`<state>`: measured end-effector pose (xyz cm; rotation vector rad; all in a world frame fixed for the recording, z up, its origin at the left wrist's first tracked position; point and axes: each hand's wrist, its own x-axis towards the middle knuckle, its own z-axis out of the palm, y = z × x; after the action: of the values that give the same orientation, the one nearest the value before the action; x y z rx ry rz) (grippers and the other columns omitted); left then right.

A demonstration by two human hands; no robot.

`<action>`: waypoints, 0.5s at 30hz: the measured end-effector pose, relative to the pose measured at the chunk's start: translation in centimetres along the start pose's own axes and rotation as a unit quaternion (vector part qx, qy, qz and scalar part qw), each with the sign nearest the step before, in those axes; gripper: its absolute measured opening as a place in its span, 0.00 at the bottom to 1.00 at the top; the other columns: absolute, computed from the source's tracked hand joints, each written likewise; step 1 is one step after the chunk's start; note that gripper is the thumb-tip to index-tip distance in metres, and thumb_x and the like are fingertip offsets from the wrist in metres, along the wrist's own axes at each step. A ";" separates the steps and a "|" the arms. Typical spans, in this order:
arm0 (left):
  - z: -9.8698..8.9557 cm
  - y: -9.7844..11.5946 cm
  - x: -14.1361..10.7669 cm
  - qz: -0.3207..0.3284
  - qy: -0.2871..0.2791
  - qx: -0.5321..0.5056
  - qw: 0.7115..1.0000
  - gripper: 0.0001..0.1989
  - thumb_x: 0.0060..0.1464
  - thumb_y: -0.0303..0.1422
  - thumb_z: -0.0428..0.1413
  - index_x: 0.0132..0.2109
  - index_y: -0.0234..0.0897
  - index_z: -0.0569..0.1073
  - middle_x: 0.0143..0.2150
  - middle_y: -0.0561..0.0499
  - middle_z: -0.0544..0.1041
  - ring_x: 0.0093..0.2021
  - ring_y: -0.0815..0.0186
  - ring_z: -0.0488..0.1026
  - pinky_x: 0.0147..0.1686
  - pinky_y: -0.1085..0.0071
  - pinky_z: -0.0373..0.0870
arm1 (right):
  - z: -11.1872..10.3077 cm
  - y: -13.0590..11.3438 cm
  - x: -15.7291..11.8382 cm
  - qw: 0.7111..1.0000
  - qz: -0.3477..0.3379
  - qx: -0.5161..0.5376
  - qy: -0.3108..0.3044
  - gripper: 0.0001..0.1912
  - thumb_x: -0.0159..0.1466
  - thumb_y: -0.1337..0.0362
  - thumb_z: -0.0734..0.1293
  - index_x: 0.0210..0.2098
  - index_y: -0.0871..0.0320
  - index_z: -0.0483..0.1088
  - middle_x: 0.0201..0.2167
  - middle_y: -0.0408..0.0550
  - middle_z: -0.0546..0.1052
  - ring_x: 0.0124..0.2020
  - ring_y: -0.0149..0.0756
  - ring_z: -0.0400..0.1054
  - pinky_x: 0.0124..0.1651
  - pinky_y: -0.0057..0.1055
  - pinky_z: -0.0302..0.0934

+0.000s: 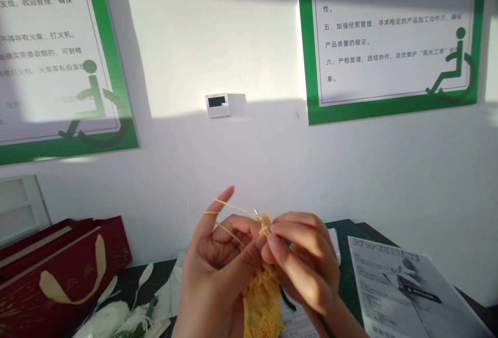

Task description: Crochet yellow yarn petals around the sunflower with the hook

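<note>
A yellow crochet piece (261, 301) hangs down between my two hands. My left hand (221, 255) pinches its upper edge between thumb and fingers. The left index finger points up, with yellow yarn (238, 207) wrapped round it and running taut to the work. My right hand (305, 260) grips a thin metal crochet hook (257, 214) close to its tip. The hook's tip sticks out up and to the left, at the top of the yellow stitches. Most of the hook's handle is hidden by my right hand.
Dark red gift bags (70, 275) with a cream ribbon handle stand at the left. Before them lie white yarn pieces (105, 320). A printed sheet (412, 286) rests at the right, beside a green mat (346, 229). Green-framed posters (389, 112) hang on the wall.
</note>
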<state>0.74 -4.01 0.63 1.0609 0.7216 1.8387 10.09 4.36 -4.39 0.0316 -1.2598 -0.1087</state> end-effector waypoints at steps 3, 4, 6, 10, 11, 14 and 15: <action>-0.2 0.0 0.2 -0.096 -0.030 -0.045 0.994 0.39 0.42 0.21 0.72 0.63 0.35 0.73 0.31 0.55 0.77 0.27 0.72 0.72 0.33 0.75 0.73 | 0.0 0.2 -0.2 0.999 -0.044 -0.008 0.005 0.17 0.67 0.73 0.68 0.53 0.50 0.76 0.38 0.48 0.78 0.36 0.40 0.73 0.34 0.38 0.71; -0.3 0.0 0.3 -0.105 -0.044 -0.053 0.992 0.40 0.41 0.21 0.72 0.63 0.36 0.74 0.31 0.55 0.77 0.28 0.71 0.72 0.35 0.74 0.73 | 0.1 0.2 -0.1 0.999 -0.028 0.019 0.008 0.16 0.68 0.72 0.69 0.52 0.50 0.76 0.36 0.47 0.78 0.36 0.40 0.73 0.34 0.39 0.70; -0.6 0.2 0.5 -0.094 -0.066 -0.056 0.992 0.44 0.41 0.21 0.72 0.66 0.39 0.71 0.31 0.54 0.77 0.31 0.69 0.73 0.36 0.73 0.73 | 0.5 0.1 0.2 0.992 0.055 0.114 0.019 0.09 0.68 0.68 0.69 0.46 0.51 0.77 0.33 0.45 0.76 0.34 0.39 0.71 0.35 0.40 0.67; -1.1 0.6 0.8 -0.053 -0.084 -0.020 0.995 0.50 0.43 0.20 0.71 0.71 0.48 0.64 0.31 0.56 0.76 0.31 0.69 0.73 0.37 0.72 0.73 | 1.1 -0.2 0.9 0.950 0.183 0.254 0.016 0.01 0.68 0.65 0.71 0.39 0.53 0.76 0.32 0.45 0.74 0.33 0.37 0.69 0.36 0.37 0.63; -1.3 0.6 0.8 -0.047 -0.087 -0.008 0.995 0.50 0.44 0.19 0.71 0.72 0.50 0.63 0.31 0.56 0.76 0.31 0.69 0.73 0.37 0.72 0.73 | 1.1 -0.2 1.0 0.937 0.206 0.280 0.008 0.01 0.67 0.64 0.72 0.38 0.53 0.76 0.32 0.45 0.74 0.34 0.36 0.68 0.36 0.36 0.62; -1.5 0.9 0.8 -0.044 -0.108 0.017 0.993 0.51 0.47 0.20 0.70 0.72 0.55 0.61 0.30 0.56 0.76 0.30 0.69 0.72 0.36 0.73 0.72 | 0.5 -0.1 1.6 0.894 0.278 0.348 -0.041 0.06 0.65 0.60 0.74 0.35 0.54 0.76 0.31 0.44 0.74 0.32 0.34 0.67 0.34 0.33 0.60; -1.6 0.9 0.8 -0.046 -0.118 0.020 0.992 0.51 0.48 0.20 0.70 0.73 0.57 0.59 0.30 0.56 0.76 0.30 0.69 0.72 0.36 0.73 0.71 | 0.3 0.0 1.7 0.882 0.297 0.361 -0.060 0.07 0.65 0.59 0.75 0.34 0.54 0.76 0.31 0.44 0.74 0.31 0.33 0.67 0.33 0.32 0.60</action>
<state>-1.21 -3.81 0.89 1.2260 0.6560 1.5929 10.32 4.21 -2.64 0.2832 -1.3229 0.9101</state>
